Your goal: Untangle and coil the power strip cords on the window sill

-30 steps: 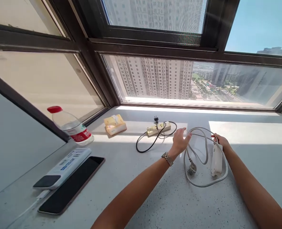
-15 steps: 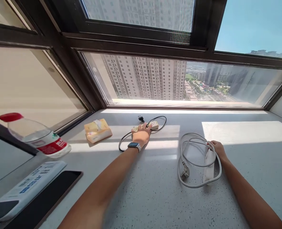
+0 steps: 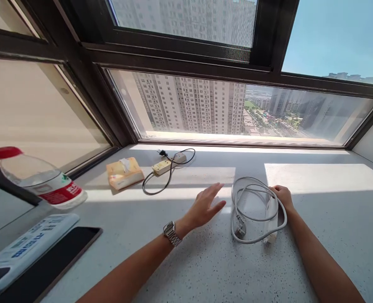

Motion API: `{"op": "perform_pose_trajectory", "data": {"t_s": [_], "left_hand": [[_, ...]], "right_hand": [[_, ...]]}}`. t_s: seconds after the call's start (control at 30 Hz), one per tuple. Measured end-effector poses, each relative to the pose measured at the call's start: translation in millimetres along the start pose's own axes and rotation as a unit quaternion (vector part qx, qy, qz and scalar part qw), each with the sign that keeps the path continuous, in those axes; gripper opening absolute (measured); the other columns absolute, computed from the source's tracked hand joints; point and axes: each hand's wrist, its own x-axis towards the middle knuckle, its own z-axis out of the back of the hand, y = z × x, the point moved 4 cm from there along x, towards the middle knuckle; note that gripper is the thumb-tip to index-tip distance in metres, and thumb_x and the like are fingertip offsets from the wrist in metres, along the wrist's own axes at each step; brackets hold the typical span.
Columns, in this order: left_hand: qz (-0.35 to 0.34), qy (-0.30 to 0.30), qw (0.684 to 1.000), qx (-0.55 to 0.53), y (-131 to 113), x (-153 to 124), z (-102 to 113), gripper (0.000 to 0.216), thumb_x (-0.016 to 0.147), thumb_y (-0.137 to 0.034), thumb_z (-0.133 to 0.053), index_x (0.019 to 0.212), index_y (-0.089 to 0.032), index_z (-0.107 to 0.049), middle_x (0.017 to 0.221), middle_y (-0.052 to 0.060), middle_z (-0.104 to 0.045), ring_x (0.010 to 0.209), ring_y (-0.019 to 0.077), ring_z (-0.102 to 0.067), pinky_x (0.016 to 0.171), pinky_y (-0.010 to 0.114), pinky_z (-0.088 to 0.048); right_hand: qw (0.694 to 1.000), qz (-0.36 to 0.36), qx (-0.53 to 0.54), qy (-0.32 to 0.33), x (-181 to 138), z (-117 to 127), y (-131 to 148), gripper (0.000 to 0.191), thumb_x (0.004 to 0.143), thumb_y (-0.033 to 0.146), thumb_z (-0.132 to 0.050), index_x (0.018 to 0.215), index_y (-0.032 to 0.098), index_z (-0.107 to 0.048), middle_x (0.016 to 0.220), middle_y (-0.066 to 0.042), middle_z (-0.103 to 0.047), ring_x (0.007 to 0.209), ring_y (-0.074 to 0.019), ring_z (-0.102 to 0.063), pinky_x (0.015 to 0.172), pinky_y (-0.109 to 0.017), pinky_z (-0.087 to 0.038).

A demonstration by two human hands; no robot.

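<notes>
The worktop [image 3: 205,269] is pale grey, speckled with fine dark flecks. The power strip [image 3: 271,219] under the right hand [image 3: 281,197] is white, its coiled cord [image 3: 252,240] light grey. The smaller strip [image 3: 169,163] looks cream-yellow with a black cord [image 3: 156,190]. The tissue pack [image 3: 123,172] is yellow. The bottle [image 3: 38,176] is clear, with red cap and label. The watch [image 3: 171,232] seems silver.

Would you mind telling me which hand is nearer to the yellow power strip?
Left. The left hand hovers open, nearer the yellow power strip; the right hand rests on the white strip.
</notes>
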Motion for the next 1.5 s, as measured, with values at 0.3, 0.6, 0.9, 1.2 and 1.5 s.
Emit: {"op": "perform_pose_trajectory", "data": {"t_s": [0.3, 0.6, 0.9, 1.2, 1.5], "left_hand": [[-0.060, 0.047, 0.997, 0.031, -80.4, -53.2, -39.1, 0.050, 0.080, -0.027, -0.068, 0.128, -0.028, -0.057, 0.145, 0.012, -0.050, 0.127, 0.0324, -0.052, 0.101, 0.051, -0.045], [-0.065, -0.062, 0.996, -0.026, -47.4, -53.3, -24.1, 0.040, 0.080, -0.010, -0.056, 0.116, -0.023, -0.063, 0.131, 0.010, -0.063, 0.113, 0.0262, -0.062, 0.091, 0.040, -0.054], [0.028, -0.266, 0.961, -0.073, -23.8, -55.1, -0.4, 0.030, 0.091, -0.043, -0.055, 0.089, -0.019, -0.072, 0.078, 0.005, -0.066, 0.067, 0.0157, -0.060, 0.054, 0.024, -0.044], [0.057, -0.221, 0.966, -0.118, -9.3, -50.9, -4.5, 0.020, 0.085, -0.038, -0.060, 0.082, -0.019, -0.066, 0.057, -0.003, -0.057, 0.050, 0.0103, -0.050, 0.052, 0.021, -0.035], [-0.063, -0.086, 0.989, -0.103, -8.5, -45.5, 1.4, 0.048, 0.090, -0.055, -0.051, 0.061, -0.018, -0.060, 0.080, 0.005, -0.065, 0.076, 0.0158, -0.058, 0.064, 0.025, -0.042]], "right_hand": [[0.984, -0.020, 0.153, -0.085, -27.8, 16.1, -4.9, 0.054, 0.071, 0.071, -0.047, 0.076, 0.020, -0.064, 0.051, 0.005, -0.042, 0.044, -0.0129, -0.038, 0.047, -0.029, -0.032], [0.972, 0.098, 0.189, -0.103, -68.7, 15.1, 7.0, 0.050, 0.083, 0.058, -0.045, 0.047, 0.024, -0.041, 0.046, 0.001, -0.043, 0.046, -0.0137, -0.042, 0.050, -0.030, -0.037], [0.951, 0.296, 0.075, -0.043, -84.1, 10.4, 41.7, 0.034, 0.089, 0.040, -0.052, 0.063, 0.020, -0.060, 0.063, -0.003, -0.060, 0.059, -0.0160, -0.055, 0.055, -0.028, -0.043], [0.936, 0.350, 0.019, 0.016, -84.0, 6.5, 46.7, 0.030, 0.091, 0.039, -0.052, 0.073, 0.020, -0.068, 0.083, -0.008, -0.072, 0.072, -0.0190, -0.064, 0.055, -0.028, -0.045], [0.934, 0.358, -0.014, 0.004, -85.9, 5.9, 51.3, 0.020, 0.087, 0.032, -0.057, 0.072, 0.020, -0.063, 0.078, -0.005, -0.068, 0.063, -0.0156, -0.057, 0.056, -0.028, -0.045]]}}
